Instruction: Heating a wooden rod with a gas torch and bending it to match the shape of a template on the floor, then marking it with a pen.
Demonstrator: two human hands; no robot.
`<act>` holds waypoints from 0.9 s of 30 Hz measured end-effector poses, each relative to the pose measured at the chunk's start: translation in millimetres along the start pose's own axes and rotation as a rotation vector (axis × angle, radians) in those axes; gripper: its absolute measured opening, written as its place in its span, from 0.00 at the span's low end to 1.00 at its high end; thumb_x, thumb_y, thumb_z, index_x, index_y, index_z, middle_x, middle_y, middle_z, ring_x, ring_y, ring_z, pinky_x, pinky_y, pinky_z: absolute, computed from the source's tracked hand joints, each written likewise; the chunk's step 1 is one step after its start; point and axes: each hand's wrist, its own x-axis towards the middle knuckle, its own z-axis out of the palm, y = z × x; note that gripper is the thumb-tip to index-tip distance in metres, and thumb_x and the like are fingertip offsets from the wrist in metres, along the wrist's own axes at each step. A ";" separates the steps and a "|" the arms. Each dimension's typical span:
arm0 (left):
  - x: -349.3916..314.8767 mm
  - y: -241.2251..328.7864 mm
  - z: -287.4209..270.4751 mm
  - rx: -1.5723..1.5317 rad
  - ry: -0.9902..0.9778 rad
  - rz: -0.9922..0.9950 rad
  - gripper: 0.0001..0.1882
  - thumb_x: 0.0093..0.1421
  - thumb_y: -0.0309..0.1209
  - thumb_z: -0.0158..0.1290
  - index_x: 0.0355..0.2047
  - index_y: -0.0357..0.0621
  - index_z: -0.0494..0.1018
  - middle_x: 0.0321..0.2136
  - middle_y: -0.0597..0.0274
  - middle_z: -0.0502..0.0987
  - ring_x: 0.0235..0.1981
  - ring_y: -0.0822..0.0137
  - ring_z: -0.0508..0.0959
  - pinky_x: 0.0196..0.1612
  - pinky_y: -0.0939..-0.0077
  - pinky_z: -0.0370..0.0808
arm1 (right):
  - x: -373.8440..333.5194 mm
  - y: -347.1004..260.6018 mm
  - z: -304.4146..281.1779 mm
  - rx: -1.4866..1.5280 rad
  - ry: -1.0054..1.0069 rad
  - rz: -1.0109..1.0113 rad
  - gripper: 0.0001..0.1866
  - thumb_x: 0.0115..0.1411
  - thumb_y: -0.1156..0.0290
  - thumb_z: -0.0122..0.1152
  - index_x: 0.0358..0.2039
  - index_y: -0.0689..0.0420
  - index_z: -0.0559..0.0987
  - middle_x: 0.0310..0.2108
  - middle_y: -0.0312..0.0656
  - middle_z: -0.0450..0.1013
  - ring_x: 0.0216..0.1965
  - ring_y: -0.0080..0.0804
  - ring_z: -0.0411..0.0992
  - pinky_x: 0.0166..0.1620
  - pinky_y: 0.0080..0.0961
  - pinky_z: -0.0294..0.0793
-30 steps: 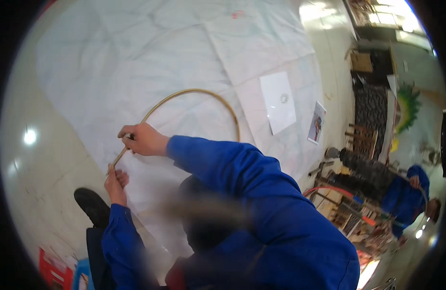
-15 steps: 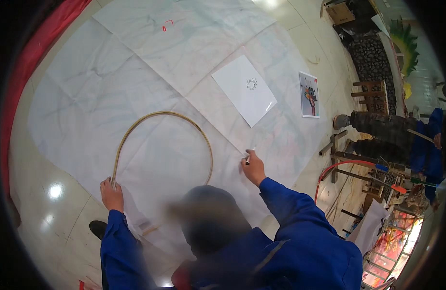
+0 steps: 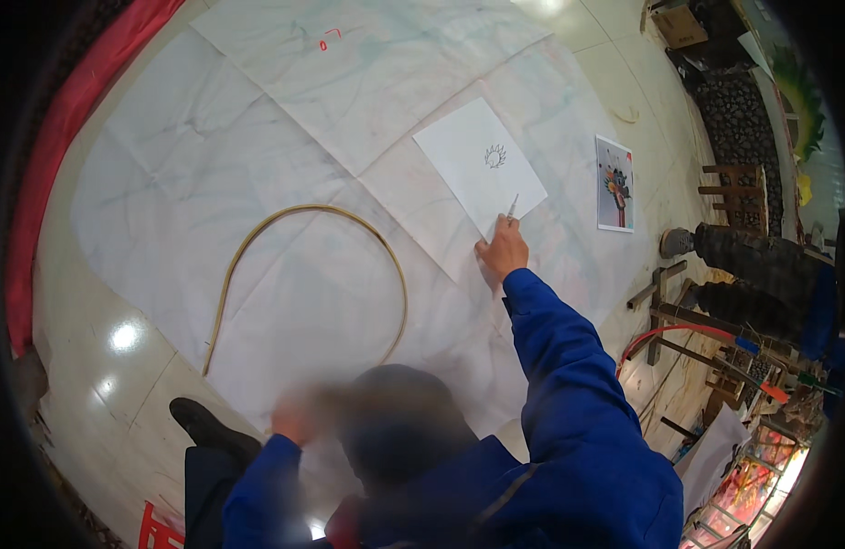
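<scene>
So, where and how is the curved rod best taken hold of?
Probably pinch the curved rod near its left end, the left hand coming from the person's side: it is slender, arches away from the person, and that end lies uncovered near the edge of the white sheet.

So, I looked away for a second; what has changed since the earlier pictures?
The left hand has let go of the bent strip and drawn back toward the body. The right hand has moved from the strip rightward to the white sheet. The sheet and colour picture lie as before.
</scene>
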 end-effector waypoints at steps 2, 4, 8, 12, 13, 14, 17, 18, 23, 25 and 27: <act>-11.7 16.5 22.4 -0.037 -0.024 0.002 0.18 0.58 0.38 0.60 0.47 0.43 0.76 0.41 0.50 0.78 0.45 0.46 0.78 0.50 0.53 0.75 | 6.5 -8.0 1.2 -0.047 -0.078 -0.010 0.33 0.53 0.63 0.68 0.58 0.63 0.71 0.54 0.56 0.69 0.49 0.54 0.77 0.48 0.44 0.81; -12.0 26.8 38.3 -0.002 -0.016 -0.053 0.16 0.59 0.38 0.58 0.44 0.44 0.76 0.39 0.51 0.77 0.43 0.47 0.78 0.50 0.53 0.74 | 10.2 -5.0 2.0 -0.126 -0.101 -0.073 0.25 0.54 0.66 0.67 0.50 0.63 0.74 0.47 0.54 0.72 0.41 0.52 0.80 0.42 0.44 0.82; -0.7 25.3 52.2 0.128 -0.085 -0.041 0.14 0.59 0.37 0.58 0.42 0.44 0.76 0.37 0.53 0.76 0.42 0.50 0.78 0.46 0.53 0.76 | 8.3 4.6 13.2 -0.163 -0.002 -0.117 0.16 0.55 0.68 0.65 0.42 0.62 0.75 0.43 0.53 0.73 0.38 0.50 0.81 0.39 0.42 0.83; 3.3 11.0 40.3 0.230 -0.018 0.000 0.13 0.58 0.33 0.57 0.44 0.48 0.77 0.36 0.57 0.77 0.40 0.53 0.79 0.39 0.57 0.78 | 9.0 5.3 18.4 -0.175 0.029 -0.154 0.11 0.59 0.70 0.61 0.40 0.61 0.77 0.40 0.51 0.74 0.34 0.49 0.81 0.37 0.41 0.83; -14.7 -3.0 39.4 0.279 0.104 0.093 0.13 0.58 0.32 0.57 0.45 0.49 0.78 0.36 0.58 0.77 0.40 0.54 0.79 0.36 0.58 0.79 | 8.5 -5.3 27.1 -0.163 0.019 -0.202 0.09 0.61 0.71 0.60 0.41 0.60 0.78 0.39 0.50 0.75 0.34 0.48 0.81 0.37 0.42 0.83; -14.3 -8.5 22.0 0.260 0.201 0.154 0.16 0.58 0.28 0.56 0.47 0.51 0.79 0.34 0.60 0.77 0.39 0.54 0.79 0.36 0.58 0.80 | 8.6 2.0 32.2 -0.157 0.005 -0.211 0.09 0.61 0.71 0.60 0.41 0.60 0.78 0.39 0.50 0.75 0.34 0.48 0.81 0.37 0.42 0.83; -7.3 -79.2 -13.1 0.524 0.043 -0.117 0.22 0.62 0.25 0.51 0.56 0.55 0.79 0.37 0.59 0.78 0.40 0.54 0.78 0.38 0.57 0.80 | 22.3 41.0 56.2 -0.273 0.069 -0.254 0.08 0.63 0.71 0.56 0.40 0.56 0.79 0.39 0.49 0.77 0.32 0.49 0.81 0.34 0.43 0.82; 13.1 -74.3 -54.3 0.580 0.135 0.000 0.17 0.60 0.29 0.53 0.50 0.47 0.79 0.41 0.57 0.80 0.44 0.56 0.79 0.41 0.60 0.80 | 20.7 60.1 48.7 -0.254 0.110 -0.268 0.07 0.64 0.69 0.56 0.40 0.55 0.79 0.37 0.47 0.78 0.33 0.45 0.81 0.34 0.42 0.83; -2.5 -144.3 -155.3 0.627 0.318 -0.317 0.21 0.59 0.21 0.50 0.52 0.50 0.77 0.41 0.60 0.76 0.47 0.56 0.77 0.44 0.60 0.80 | 19.0 35.4 33.5 -0.246 0.129 -0.271 0.08 0.66 0.66 0.57 0.40 0.55 0.79 0.40 0.50 0.77 0.35 0.53 0.80 0.37 0.45 0.82; -29.0 -191.0 -172.0 0.637 0.439 -0.467 0.22 0.58 0.20 0.51 0.53 0.49 0.76 0.44 0.58 0.76 0.48 0.55 0.77 0.49 0.60 0.79 | 20.9 26.3 32.3 -0.252 0.103 -0.305 0.08 0.66 0.66 0.57 0.41 0.55 0.79 0.41 0.51 0.77 0.36 0.53 0.80 0.37 0.45 0.82; -36.8 -209.6 -184.9 0.759 0.583 -0.597 0.22 0.60 0.22 0.53 0.55 0.49 0.75 0.49 0.55 0.77 0.52 0.54 0.77 0.55 0.60 0.77 | 20.3 25.0 29.8 -0.272 0.089 -0.307 0.09 0.66 0.65 0.57 0.42 0.55 0.79 0.42 0.51 0.76 0.36 0.54 0.80 0.37 0.45 0.82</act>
